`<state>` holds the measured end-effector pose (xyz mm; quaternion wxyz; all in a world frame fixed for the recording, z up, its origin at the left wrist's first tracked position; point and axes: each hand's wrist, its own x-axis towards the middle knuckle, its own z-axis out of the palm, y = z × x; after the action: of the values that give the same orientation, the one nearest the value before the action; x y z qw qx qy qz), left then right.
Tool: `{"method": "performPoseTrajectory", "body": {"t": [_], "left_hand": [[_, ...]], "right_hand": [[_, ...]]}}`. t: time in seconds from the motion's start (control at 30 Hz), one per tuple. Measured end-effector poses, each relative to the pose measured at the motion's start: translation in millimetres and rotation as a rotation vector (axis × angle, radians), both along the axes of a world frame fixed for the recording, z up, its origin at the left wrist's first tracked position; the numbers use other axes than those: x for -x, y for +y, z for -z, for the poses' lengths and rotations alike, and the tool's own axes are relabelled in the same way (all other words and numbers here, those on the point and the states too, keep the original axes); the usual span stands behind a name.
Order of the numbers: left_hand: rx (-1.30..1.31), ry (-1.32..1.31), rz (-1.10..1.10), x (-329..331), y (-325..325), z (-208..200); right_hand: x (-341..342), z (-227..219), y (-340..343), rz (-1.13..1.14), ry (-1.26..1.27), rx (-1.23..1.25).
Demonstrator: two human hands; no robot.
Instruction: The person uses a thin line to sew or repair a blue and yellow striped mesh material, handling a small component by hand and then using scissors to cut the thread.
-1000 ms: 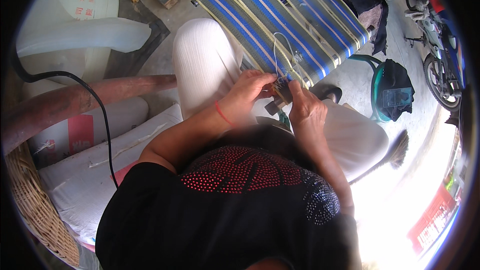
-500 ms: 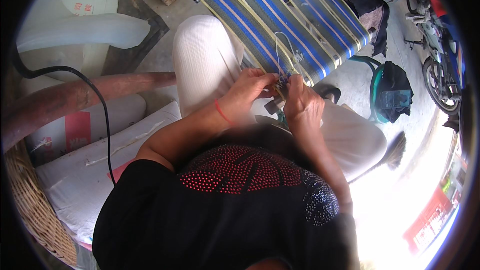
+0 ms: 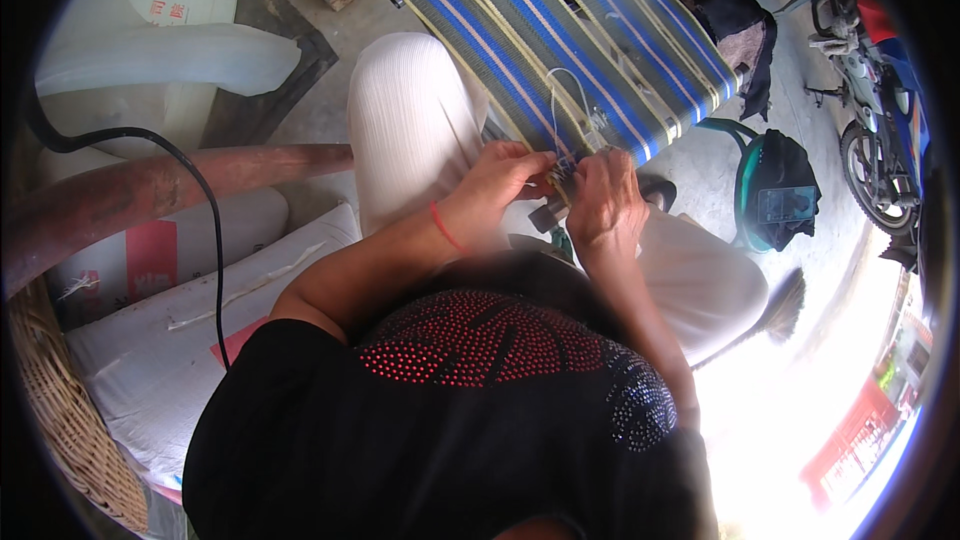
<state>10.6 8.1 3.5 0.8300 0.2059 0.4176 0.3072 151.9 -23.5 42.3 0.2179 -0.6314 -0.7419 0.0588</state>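
A striped woven sheet (image 3: 520, 35) in blue, olive and cream stretches out in front of me, with a bar end showing at its far left corner. A thin pale cord (image 3: 553, 105) loops over its near part. At the sheet's near edge, a small tangle of bluish-white strands (image 3: 563, 162) lies between my hands. My left hand (image 3: 497, 180), a red string round its wrist, pinches at the tangle with thumb and forefinger. From the other side my right hand (image 3: 608, 202) closes its bent fingers there. What exactly each fingertip grips is hidden.
To my right are a green stool (image 3: 748, 195) with black cloth and a phone (image 3: 788, 204) on it, then a motorcycle (image 3: 870, 160). Left of me are white plastic containers (image 3: 190, 0), a reddish-brown pole (image 3: 200, 180), a black cable (image 3: 213, 240), white sacks (image 3: 170, 340) and a wicker basket (image 3: 70, 430).
My right hand's fingers have shifted slightly and curl lower over the strands. My left hand keeps its pinch almost in place. The whole view has shifted a little.
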Motion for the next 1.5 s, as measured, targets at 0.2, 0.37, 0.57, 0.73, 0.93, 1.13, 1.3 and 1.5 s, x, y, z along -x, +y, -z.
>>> {"method": "performPoseTrajectory", "body": {"t": [0.2, 0.37, 0.57, 0.73, 0.93, 1.13, 1.3, 1.5], "left_hand": [[-0.051, -0.017, 0.020, 2, 0, -4], [-0.150, 0.024, -0.004, 2, -3, 8], [-0.160, -0.003, -0.028, 4, -3, 6], [-0.144, -0.045, -0.027, 3, -2, 2], [-0.124, -0.051, -0.032, 5, -2, 0], [-0.133, -0.038, -0.024, 5, -1, 0], [-0.156, -0.052, -0.017, 4, -1, 2], [-0.103, -0.084, -0.022, 4, -2, 1]], "right_hand": [[-17, -21, 21, -0.019, 0.194, 0.208], [-6, -23, 53, -0.180, 0.184, 0.257], [-6, -25, 80, -0.409, 0.059, 0.249], [-19, -34, 87, -0.593, -0.098, 0.164], [-35, -52, 70, -0.574, -0.032, 0.252], [-44, -39, 52, -0.449, 0.042, 0.278], [-23, -23, 65, -0.552, -0.064, 0.116], [-36, -44, 47, -0.603, -0.235, 0.090]]}}
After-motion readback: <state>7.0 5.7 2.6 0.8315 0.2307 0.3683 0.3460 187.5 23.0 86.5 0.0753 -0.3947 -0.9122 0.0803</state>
